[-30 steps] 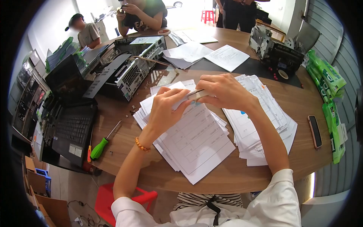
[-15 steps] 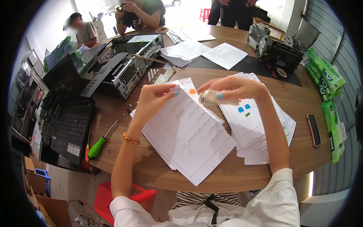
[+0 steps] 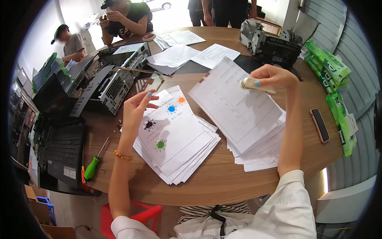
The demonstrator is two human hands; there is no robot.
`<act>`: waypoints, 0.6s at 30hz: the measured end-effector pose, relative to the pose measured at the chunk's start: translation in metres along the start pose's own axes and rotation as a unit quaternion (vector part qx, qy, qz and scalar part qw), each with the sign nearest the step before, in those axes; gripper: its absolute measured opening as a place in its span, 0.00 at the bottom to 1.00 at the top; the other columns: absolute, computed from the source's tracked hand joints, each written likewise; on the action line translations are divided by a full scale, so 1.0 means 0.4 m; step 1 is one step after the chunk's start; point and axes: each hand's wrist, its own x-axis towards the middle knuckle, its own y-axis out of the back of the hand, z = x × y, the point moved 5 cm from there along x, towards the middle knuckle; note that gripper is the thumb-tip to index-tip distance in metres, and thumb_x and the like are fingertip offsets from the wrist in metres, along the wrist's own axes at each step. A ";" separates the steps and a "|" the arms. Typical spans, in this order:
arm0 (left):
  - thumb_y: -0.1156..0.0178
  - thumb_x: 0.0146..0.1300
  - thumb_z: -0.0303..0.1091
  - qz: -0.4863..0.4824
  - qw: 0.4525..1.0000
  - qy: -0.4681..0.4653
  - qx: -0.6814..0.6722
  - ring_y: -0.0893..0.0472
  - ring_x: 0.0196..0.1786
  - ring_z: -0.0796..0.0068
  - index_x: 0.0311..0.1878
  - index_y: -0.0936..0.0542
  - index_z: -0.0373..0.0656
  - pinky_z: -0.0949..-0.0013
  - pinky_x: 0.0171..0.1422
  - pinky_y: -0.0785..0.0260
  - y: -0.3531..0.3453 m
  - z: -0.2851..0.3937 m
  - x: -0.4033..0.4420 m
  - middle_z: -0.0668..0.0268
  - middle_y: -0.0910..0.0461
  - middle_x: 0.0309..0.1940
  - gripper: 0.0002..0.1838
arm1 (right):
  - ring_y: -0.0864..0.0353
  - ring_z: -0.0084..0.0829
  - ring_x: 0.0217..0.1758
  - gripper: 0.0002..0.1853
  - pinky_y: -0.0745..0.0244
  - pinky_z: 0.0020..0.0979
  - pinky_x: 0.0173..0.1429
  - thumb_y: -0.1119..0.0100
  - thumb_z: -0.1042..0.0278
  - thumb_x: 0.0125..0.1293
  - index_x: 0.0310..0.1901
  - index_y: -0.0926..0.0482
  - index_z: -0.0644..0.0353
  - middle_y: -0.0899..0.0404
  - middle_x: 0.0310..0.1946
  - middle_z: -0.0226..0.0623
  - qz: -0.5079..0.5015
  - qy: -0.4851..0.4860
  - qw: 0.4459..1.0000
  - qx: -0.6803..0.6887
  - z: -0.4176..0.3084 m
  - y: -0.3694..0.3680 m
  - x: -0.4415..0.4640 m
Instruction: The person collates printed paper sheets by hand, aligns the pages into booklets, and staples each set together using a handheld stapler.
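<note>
My right hand [image 3: 274, 77] is closed around a small pale stapler [image 3: 254, 84], and a printed sheet [image 3: 234, 103] hangs below it over the right paper pile [image 3: 258, 153]. Whether the fingers also pinch the sheet is hidden. My left hand [image 3: 137, 107], fingers apart and holding nothing, hovers by the upper left edge of the left paper pile [image 3: 179, 159]. Orange, blue, black and green splats are printed on that pile's top sheet.
Left: an opened computer case [image 3: 115, 89], a laptop [image 3: 59, 147], a green screwdriver [image 3: 92, 168]. Right: a phone [image 3: 319, 126], green packages [image 3: 338, 119]. Behind: more papers [image 3: 215, 55], a dismantled machine [image 3: 270, 46]. Several people are across the table.
My right hand has moved right with the stapler, and the printed sheet has shifted from the left pile to above the right one. My left hand has let go of the paper. The camera view has turned.
</note>
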 end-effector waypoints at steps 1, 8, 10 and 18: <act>0.48 0.61 0.38 -0.007 1.000 0.001 0.006 0.21 0.30 0.80 0.46 0.22 0.40 0.81 0.33 0.43 -0.002 -0.003 0.001 0.64 0.19 0.33 0.15 | 0.36 0.10 0.20 0.15 0.45 0.16 0.21 0.42 0.57 0.56 0.33 0.22 0.64 0.31 0.18 0.22 -0.022 -0.046 0.998 -0.023 0.024 0.010 -0.008; 0.42 0.55 0.33 0.020 0.983 -0.038 0.177 0.22 0.36 0.72 0.44 0.22 0.38 0.74 0.43 0.35 0.003 -0.011 0.005 0.62 0.20 0.35 0.14 | 0.28 0.24 0.22 0.20 0.36 0.24 0.27 0.39 0.55 0.44 0.23 0.23 0.69 0.25 0.21 0.33 0.096 -0.253 0.888 -0.373 0.061 0.083 -0.046; 0.40 0.53 0.33 0.024 0.958 -0.109 0.266 0.23 0.39 0.69 0.43 0.22 0.39 0.72 0.45 0.35 0.002 -0.021 0.001 0.61 0.21 0.36 0.15 | 0.27 0.26 0.24 0.20 0.35 0.26 0.28 0.38 0.54 0.42 0.24 0.22 0.69 0.24 0.22 0.35 0.108 -0.241 0.893 -0.365 0.039 0.068 -0.042; 0.35 0.45 0.41 -0.026 0.878 -0.115 0.465 0.32 0.53 0.62 0.45 0.23 0.38 0.63 0.55 0.45 -0.026 -0.019 -0.021 0.61 0.26 0.47 0.24 | 0.23 0.30 0.28 0.19 0.31 0.28 0.31 0.36 0.56 0.39 0.29 0.19 0.63 0.21 0.27 0.42 0.043 -0.251 0.865 -0.432 0.063 0.023 0.032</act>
